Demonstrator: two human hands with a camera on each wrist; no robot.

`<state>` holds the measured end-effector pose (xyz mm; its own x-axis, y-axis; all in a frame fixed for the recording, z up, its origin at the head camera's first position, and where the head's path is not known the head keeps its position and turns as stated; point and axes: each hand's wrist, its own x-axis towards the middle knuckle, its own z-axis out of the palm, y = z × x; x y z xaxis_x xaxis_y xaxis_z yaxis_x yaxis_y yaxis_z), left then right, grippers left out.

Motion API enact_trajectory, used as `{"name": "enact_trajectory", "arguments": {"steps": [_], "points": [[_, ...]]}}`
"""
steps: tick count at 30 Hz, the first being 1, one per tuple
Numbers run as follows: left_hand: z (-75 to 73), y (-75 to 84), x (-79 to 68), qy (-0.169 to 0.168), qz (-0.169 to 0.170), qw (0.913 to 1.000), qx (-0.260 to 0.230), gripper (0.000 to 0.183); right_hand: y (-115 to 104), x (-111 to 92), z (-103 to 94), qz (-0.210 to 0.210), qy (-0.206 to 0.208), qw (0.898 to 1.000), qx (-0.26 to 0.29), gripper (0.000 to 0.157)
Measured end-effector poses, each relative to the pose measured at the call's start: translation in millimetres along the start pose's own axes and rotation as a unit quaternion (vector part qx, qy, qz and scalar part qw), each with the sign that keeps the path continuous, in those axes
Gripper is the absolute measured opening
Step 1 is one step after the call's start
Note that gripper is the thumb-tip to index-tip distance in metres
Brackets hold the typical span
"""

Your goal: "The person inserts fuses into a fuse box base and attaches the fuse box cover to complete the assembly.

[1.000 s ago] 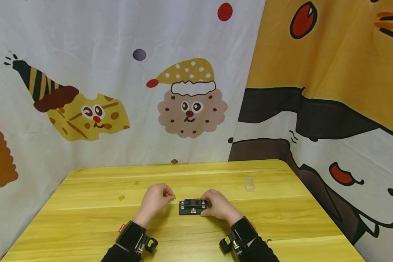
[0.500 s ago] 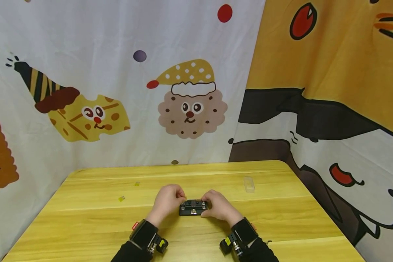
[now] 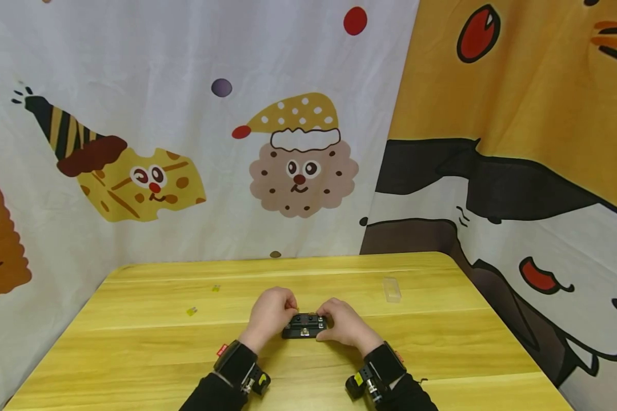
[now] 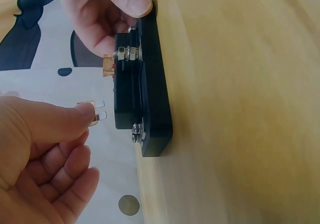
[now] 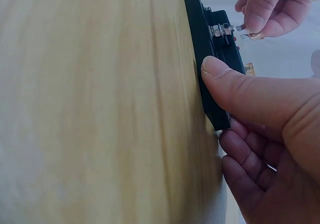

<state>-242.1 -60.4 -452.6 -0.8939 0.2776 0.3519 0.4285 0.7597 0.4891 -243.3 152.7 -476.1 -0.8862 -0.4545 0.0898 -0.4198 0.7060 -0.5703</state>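
Observation:
A black fuse block [image 3: 304, 332] with metal terminals lies on the table between the hands. My right hand [image 3: 347, 323] grips its right end, the thumb [image 5: 216, 67] on the base's near side. One orange blade fuse [image 4: 108, 66] sits in the block near that hand. With thumb and index finger my left hand [image 3: 271, 315] pinches another blade fuse [image 4: 101, 116]. Its two metal prongs point at the block's left part, and a small gap separates them from it in the left wrist view. Part of this fuse's body is hidden behind the thumb.
Two small yellow blade fuses [image 3: 192, 311] lie apart on the left of the wooden table [image 3: 442, 354]. At the back right is a clear plastic cover [image 3: 392, 290]. A printed cloth [image 3: 175, 240] hangs behind the table's far edge.
My left hand has moved right with its blade fuse, from beside the block to over its left end. The right hand and the block have stayed in place.

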Motion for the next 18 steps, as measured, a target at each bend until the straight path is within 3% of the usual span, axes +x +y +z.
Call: {"name": "enact_trajectory", "arguments": {"steps": [18], "points": [[4.9,2.3,1.9,0.018,0.042,0.9974,0.056,0.024,-0.4,-1.2,0.7,-0.009,0.001,1.000,0.007,0.042]]}}
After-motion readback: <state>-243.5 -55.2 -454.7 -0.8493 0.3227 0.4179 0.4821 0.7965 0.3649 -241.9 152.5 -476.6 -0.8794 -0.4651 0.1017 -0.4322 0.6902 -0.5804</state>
